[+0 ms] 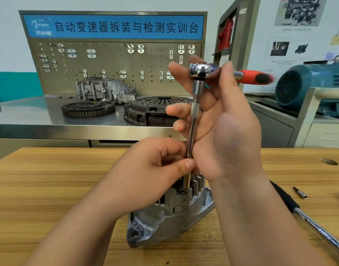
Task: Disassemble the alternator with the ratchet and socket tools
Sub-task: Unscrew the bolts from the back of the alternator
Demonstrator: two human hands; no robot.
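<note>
Sitting just below your left hand, the alternator [170, 214] rests on the wooden table [49, 189] with its finned end up. Your left hand [151, 169] pinches the lower end of the extension [193, 121] between thumb and curled fingers, right above the alternator. The tip under that pinch meets the alternator's top, but the hand hides too much to make out the socket.

Your right hand [222, 131], above and just right of the left, grips the ratchet [202, 71]. Its lower fingers curl round the upright extension, and thumb and forefinger flank the chrome head at the top. The ratchet's red handle sticks out to the right past your thumb, blurred.

On the table right of your right forearm lies a chrome bar [318, 227] with a black grip, and just beyond it a small bit [300, 192].

Beyond your hands stands a steel bench [30, 116]. It carries a flywheel [88, 109] off to the left, a clutch cover [151, 110] partly behind your right fingers, and a grey housing [105, 90]. A pegboard [115, 60] stands at the back.
</note>
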